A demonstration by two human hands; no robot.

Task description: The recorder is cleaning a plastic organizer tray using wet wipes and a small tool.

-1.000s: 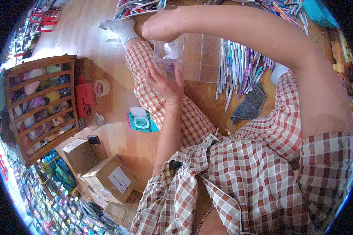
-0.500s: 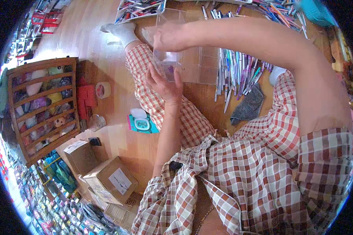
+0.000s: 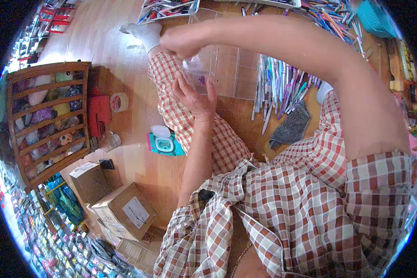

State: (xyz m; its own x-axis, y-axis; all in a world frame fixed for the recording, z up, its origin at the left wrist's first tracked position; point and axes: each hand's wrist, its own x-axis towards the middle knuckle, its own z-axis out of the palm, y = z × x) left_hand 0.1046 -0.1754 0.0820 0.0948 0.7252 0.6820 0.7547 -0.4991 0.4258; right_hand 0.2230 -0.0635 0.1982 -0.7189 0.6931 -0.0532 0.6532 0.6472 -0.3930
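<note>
A clear divided plastic box (image 3: 245,76) lies between my legs, with its dividers faintly visible. My left hand (image 3: 197,99) is at its near left corner, fingers on one side and thumb on the other, holding it. Over the box's left edge is my right hand (image 3: 183,41), curled closed and slightly blurred; its fingertips are mostly hidden. Just below that hand a crumpled white piece (image 3: 194,61), like a wipe or tissue, shows against the box. Many pens (image 3: 278,83) lie in a row right of the box. A grey cloth (image 3: 290,125) sits near them.
An opened teal wipes pack (image 3: 164,144) is left of my leg. Trays of pens (image 3: 169,11) and loose pens (image 3: 326,21) are at the far side, with a turquoise basket (image 3: 374,18). A wooden slatted crate (image 3: 51,120) and cardboard boxes (image 3: 127,211) stand left.
My right hand has moved left and slightly down, past the box's left edge. My left hand stays at the box corner. The view has shifted slightly.
</note>
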